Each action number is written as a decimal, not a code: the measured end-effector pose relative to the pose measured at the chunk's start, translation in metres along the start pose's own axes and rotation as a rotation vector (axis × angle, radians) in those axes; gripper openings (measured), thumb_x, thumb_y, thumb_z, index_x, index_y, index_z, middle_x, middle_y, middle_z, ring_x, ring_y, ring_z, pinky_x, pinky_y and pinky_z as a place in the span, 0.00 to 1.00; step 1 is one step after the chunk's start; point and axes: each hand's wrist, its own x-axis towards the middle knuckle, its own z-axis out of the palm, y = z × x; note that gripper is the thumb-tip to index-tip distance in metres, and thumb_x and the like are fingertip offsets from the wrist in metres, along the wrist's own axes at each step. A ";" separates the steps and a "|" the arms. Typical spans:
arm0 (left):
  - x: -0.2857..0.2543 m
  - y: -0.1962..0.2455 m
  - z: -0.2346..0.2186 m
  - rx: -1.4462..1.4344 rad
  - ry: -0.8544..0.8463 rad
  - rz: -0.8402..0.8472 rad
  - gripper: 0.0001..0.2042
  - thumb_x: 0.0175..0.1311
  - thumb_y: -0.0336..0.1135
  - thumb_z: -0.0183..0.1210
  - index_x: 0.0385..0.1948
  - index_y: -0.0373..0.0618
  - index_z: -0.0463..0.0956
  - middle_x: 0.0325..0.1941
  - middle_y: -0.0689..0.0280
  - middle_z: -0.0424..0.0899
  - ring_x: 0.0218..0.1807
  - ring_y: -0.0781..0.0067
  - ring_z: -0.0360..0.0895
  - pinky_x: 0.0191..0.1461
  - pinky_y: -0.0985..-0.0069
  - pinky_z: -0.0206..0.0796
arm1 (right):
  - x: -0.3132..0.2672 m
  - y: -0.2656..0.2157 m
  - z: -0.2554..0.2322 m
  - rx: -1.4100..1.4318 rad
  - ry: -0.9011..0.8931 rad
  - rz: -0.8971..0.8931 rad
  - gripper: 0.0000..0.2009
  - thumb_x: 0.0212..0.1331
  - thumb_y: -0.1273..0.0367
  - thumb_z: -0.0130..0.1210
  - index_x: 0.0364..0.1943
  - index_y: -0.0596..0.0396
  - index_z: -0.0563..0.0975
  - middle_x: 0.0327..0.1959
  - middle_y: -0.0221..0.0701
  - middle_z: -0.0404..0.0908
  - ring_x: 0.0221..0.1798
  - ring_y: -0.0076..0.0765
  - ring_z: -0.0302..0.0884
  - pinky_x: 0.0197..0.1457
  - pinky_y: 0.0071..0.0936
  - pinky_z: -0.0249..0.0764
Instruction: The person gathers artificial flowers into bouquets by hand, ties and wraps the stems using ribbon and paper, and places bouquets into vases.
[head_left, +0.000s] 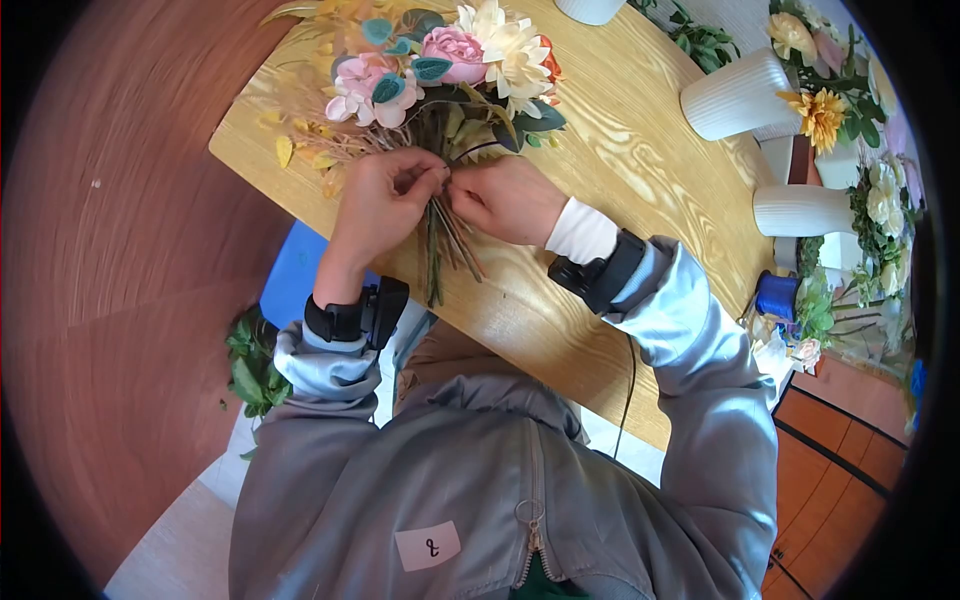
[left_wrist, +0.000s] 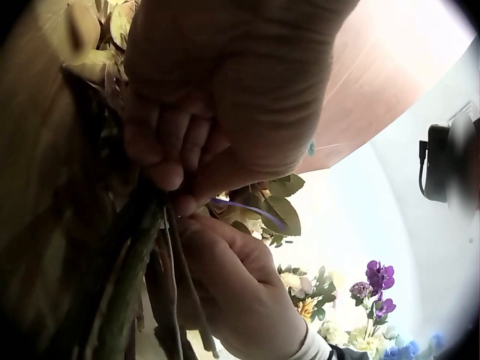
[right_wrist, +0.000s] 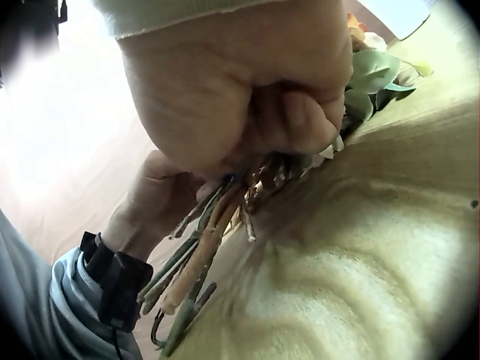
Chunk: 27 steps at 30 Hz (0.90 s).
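A bouquet of artificial flowers lies on the wooden table, its blooms away from me and its bare stems toward me. My left hand is at the left of the stems, thumb and fingertips pinched together at the binding point. From the right, my right hand meets it there, fingers curled in. A thin blue-purple ribbon loops out beside the fingertips in the left wrist view. Its ends are hidden within the fingers of both hands. In the right wrist view the cut stems fan out below the right hand.
White ribbed vases with flowers stand along the table's right side. Near them sits a spool of blue ribbon. Green leaves and a blue object are below the table's left edge. A black cable hangs by the right arm.
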 end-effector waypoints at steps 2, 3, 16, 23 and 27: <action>0.000 -0.001 0.000 0.021 0.019 0.018 0.04 0.51 0.25 0.53 0.26 0.36 0.76 0.20 0.66 0.78 0.22 0.83 0.71 0.26 0.85 0.63 | 0.000 0.000 0.001 -0.007 0.014 0.012 0.11 0.50 0.63 0.43 0.20 0.54 0.71 0.18 0.42 0.73 0.24 0.51 0.71 0.29 0.43 0.67; 0.001 -0.002 0.000 0.035 0.020 0.011 0.04 0.50 0.26 0.54 0.26 0.37 0.76 0.19 0.66 0.78 0.21 0.84 0.71 0.26 0.84 0.63 | -0.001 0.000 0.000 -0.007 0.015 0.011 0.11 0.50 0.63 0.43 0.20 0.54 0.71 0.18 0.42 0.73 0.24 0.51 0.71 0.29 0.43 0.67; 0.004 0.009 -0.004 0.272 -0.061 0.011 0.07 0.46 0.30 0.54 0.25 0.37 0.76 0.18 0.55 0.76 0.21 0.65 0.74 0.28 0.74 0.65 | 0.007 -0.009 -0.014 0.185 0.101 0.072 0.11 0.54 0.64 0.44 0.25 0.56 0.72 0.20 0.41 0.72 0.25 0.48 0.70 0.28 0.37 0.66; 0.004 0.018 -0.007 0.317 -0.127 -0.032 0.07 0.47 0.30 0.54 0.25 0.37 0.76 0.16 0.56 0.74 0.18 0.67 0.72 0.26 0.74 0.63 | 0.015 -0.007 -0.010 0.361 0.142 0.186 0.10 0.54 0.65 0.46 0.26 0.58 0.73 0.19 0.37 0.71 0.22 0.34 0.68 0.25 0.26 0.63; 0.006 0.008 -0.007 0.155 -0.115 -0.087 0.07 0.49 0.30 0.55 0.25 0.35 0.76 0.15 0.61 0.75 0.18 0.76 0.72 0.25 0.78 0.63 | 0.008 -0.008 -0.019 0.392 0.127 0.164 0.07 0.52 0.67 0.49 0.29 0.56 0.74 0.21 0.34 0.71 0.22 0.30 0.68 0.25 0.22 0.62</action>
